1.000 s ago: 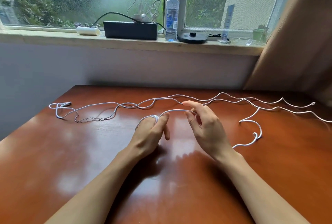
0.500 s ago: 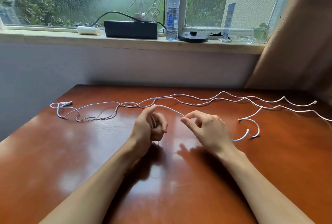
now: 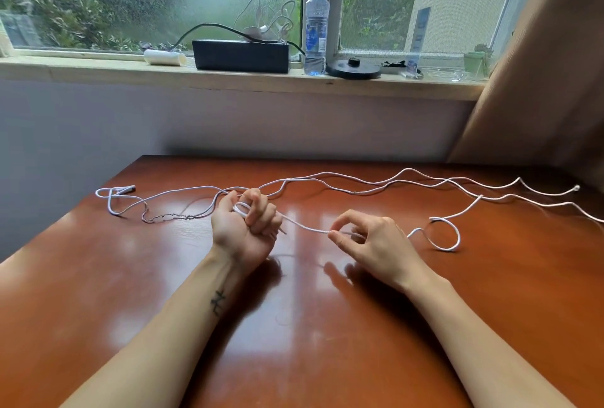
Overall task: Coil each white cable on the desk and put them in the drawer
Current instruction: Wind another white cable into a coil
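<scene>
Coiling's underway: left hand (image 3: 247, 227) grips loops of white cable (image 3: 304, 227), right hand (image 3: 369, 240) pinches the strand, the rest trails over the worktop (image 3: 327, 326); next wrap needs slack fed leftward.

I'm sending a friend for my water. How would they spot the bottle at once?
Look along the windowsill behind the desk. Near its middle, between a black box and a flat black disc, stands a clear water bottle. Its blue cap and tall upright shape set it apart.
</scene>
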Tool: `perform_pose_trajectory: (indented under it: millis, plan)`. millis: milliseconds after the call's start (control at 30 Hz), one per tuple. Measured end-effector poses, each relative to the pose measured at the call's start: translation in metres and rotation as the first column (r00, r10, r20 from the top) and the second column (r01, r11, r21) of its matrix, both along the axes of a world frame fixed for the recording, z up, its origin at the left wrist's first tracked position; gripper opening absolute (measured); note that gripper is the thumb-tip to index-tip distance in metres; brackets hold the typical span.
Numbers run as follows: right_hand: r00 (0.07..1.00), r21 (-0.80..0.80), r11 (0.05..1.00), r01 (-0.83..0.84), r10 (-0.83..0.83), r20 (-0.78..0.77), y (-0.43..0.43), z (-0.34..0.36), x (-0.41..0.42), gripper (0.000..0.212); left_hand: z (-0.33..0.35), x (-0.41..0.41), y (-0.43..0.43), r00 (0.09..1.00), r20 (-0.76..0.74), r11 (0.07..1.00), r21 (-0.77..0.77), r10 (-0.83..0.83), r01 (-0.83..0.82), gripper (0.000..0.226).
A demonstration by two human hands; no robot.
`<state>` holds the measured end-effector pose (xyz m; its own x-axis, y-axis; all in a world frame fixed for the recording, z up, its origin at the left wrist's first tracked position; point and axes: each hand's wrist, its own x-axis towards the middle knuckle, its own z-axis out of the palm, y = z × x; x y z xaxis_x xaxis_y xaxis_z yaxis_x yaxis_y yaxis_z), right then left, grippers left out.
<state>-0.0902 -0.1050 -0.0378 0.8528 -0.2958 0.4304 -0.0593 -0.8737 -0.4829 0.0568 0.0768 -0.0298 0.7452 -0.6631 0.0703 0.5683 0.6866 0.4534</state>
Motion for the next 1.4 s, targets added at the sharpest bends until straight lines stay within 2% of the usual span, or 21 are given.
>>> perform_pose_trajectory:
  millis: [167, 267, 367, 467, 533, 600, 767, 867, 933, 1100, 1300, 1400]
  plan:
    - [0.992, 0.043, 0.995, -0.091, 0.094, -0.088, 0.001, -0.005, 0.003, 0.018, 0.000, 0.002, 0.000, 0.998, -0.062, 0.997, -0.082, -0.015, 0.009, 0.062]
    - [0.976, 0.106, 0.980, -0.171, 0.183, -0.115, 0.005, -0.005, 0.002, 0.011, 0.001, 0.000, 0.000, 0.997, -0.081, 0.999, -0.044, 0.014, -0.017, 0.048]
    - [0.962, 0.194, 0.952, -0.236, 0.258, -0.094, 0.011, -0.002, 0.001, 0.009, 0.001, 0.002, -0.004, 0.997, -0.038, 0.997, 0.056, 0.060, -0.058, 0.033]
    - [0.961, 0.235, 0.939, -0.249, 0.270, -0.060, 0.015, 0.000, 0.001, 0.007, -0.002, 0.001, -0.015, 0.972, 0.192, 0.929, 0.317, 0.133, -0.190, 0.024]
    - [0.967, 0.217, 0.948, -0.231, 0.248, -0.056, 0.015, -0.001, 0.001, 0.004, -0.008, -0.001, -0.022, 0.920, 0.357, 0.842, 0.438, 0.159, -0.316, 0.023]
    - [0.974, 0.178, 0.961, -0.211, 0.223, -0.049, 0.015, -0.001, 0.001, 0.008, -0.015, -0.001, -0.025, 0.842, 0.514, 0.770, 0.467, 0.162, -0.434, 0.026]
    - [0.981, 0.121, 0.974, -0.190, 0.183, 0.065, 0.011, -0.002, 0.004, 0.017, -0.021, -0.005, -0.025, 0.587, 0.805, 0.674, 0.388, 0.083, -0.629, 0.031]
    - [0.983, 0.034, 0.988, -0.154, 0.149, 0.108, 0.010, -0.003, 0.005, 0.016, -0.024, -0.008, -0.025, 0.436, 0.899, 0.627, 0.316, 0.043, -0.712, 0.027]
    - [0.985, 0.010, 0.991, -0.131, 0.129, 0.112, 0.009, -0.003, 0.005, 0.014, -0.026, -0.008, -0.024, 0.367, 0.930, 0.601, 0.287, 0.011, -0.746, 0.026]
    - [0.975, -0.064, 0.996, -0.066, 0.078, 0.207, 0.007, -0.004, 0.005, 0.010, -0.028, -0.008, -0.023, 0.327, 0.943, 0.546, 0.305, -0.060, -0.781, 0.028]
    - [0.943, -0.114, 0.993, -0.009, 0.046, 0.329, 0.009, 0.002, 0.003, 0.017, -0.027, -0.013, -0.019, 0.268, 0.947, 0.484, 0.320, -0.175, -0.815, 0.024]
    - [0.929, -0.118, 0.993, 0.026, 0.020, 0.370, 0.005, 0.004, 0.003, 0.017, -0.025, -0.013, -0.017, 0.276, 0.940, 0.505, 0.341, -0.202, -0.793, 0.021]
